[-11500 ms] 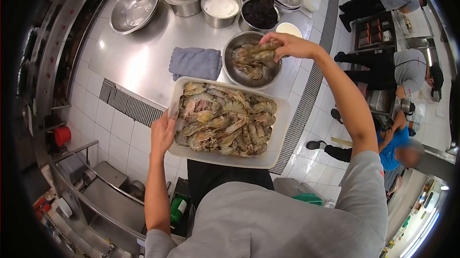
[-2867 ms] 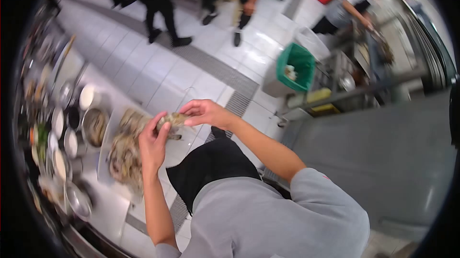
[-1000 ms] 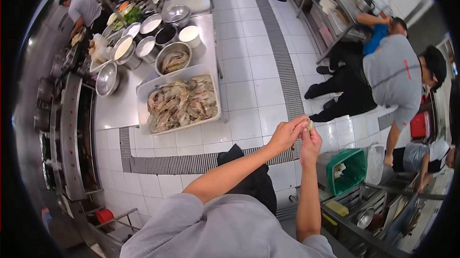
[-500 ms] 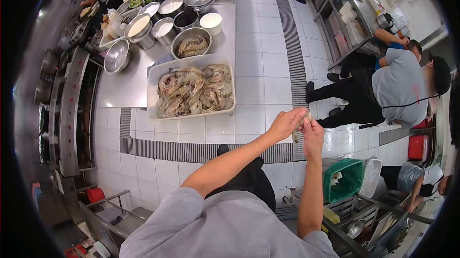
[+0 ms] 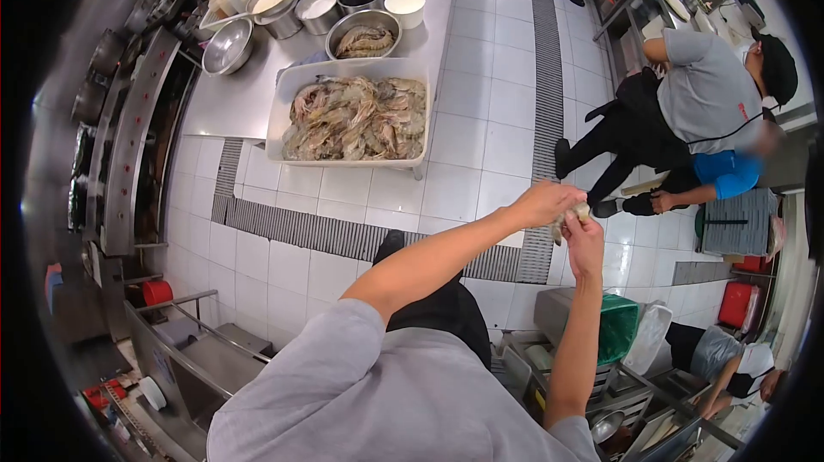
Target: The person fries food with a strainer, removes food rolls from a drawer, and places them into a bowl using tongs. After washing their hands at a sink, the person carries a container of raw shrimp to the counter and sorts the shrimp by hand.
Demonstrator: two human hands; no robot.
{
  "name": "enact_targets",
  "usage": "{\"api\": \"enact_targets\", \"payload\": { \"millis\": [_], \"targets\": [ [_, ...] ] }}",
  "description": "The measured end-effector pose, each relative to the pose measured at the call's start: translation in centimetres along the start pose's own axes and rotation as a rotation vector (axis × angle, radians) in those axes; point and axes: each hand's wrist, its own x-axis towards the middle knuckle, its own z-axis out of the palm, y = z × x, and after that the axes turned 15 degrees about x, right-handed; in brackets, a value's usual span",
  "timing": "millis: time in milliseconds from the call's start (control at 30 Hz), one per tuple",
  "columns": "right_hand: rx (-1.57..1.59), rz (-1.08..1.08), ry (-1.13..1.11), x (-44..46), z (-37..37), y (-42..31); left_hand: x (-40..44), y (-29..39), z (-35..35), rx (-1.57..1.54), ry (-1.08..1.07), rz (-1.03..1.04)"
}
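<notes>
Out to the right of the prawn tub, my left hand [image 5: 551,203] and my right hand [image 5: 585,243] meet around one raw prawn [image 5: 559,228]. Both hands are closed, fingers pinching the prawn; its lower end hangs below them and the rest is largely covered. A white plastic tub [image 5: 273,131] heaped with whole grey prawns [image 5: 356,118] stands at the near edge of the steel table [image 5: 225,106]. Behind it, a steel bowl [image 5: 334,41] contains a few prawns lying together [image 5: 366,41].
A bin with a green liner [image 5: 620,325] stands beside my right forearm. Steel pots, a white tub [image 5: 405,7] and an empty-looking bowl [image 5: 228,45] crowd the table. Co-workers in a grey shirt [image 5: 699,88] and a blue top [image 5: 725,172] are at the right. A floor drain grate [image 5: 343,237] crosses the tiles.
The view has turned right and shifted. My hands, still together on the prawn, appear further right. The co-worker in blue now shows in front of the one in grey.
</notes>
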Motion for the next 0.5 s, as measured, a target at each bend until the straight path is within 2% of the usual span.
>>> {"api": "enact_targets", "payload": {
  "millis": [100,200,267,300,333,367,500],
  "targets": [
    [0.001,-0.044,0.031,0.7,-1.6,0.9,0.1,-0.1,1.9,-0.042,0.108,0.027],
    [-0.04,-0.049,0.083,1.0,-3.0,2.0,-0.4,0.5,2.0,-0.141,0.086,-0.026],
    [-0.056,-0.054,0.133,1.1,-2.7,2.7,-0.5,-0.6,2.6,-0.133,0.158,-0.006],
    [-0.059,-0.05,0.132,0.7,-1.8,2.4,-0.9,-0.8,2.1,-0.255,0.039,-0.106],
    [0.028,0.006,0.09,0.4,-0.3,1.5,-0.9,-1.1,1.5,-0.373,-0.08,-0.2],
    [0.114,0.064,0.046,0.3,0.5,0.9,-1.0,-1.3,1.3,-0.372,-0.074,-0.2],
    [0.059,0.062,-0.064,1.4,-1.0,2.0,-1.8,-1.5,1.6,-0.568,-0.002,-0.211]
  ]
}}
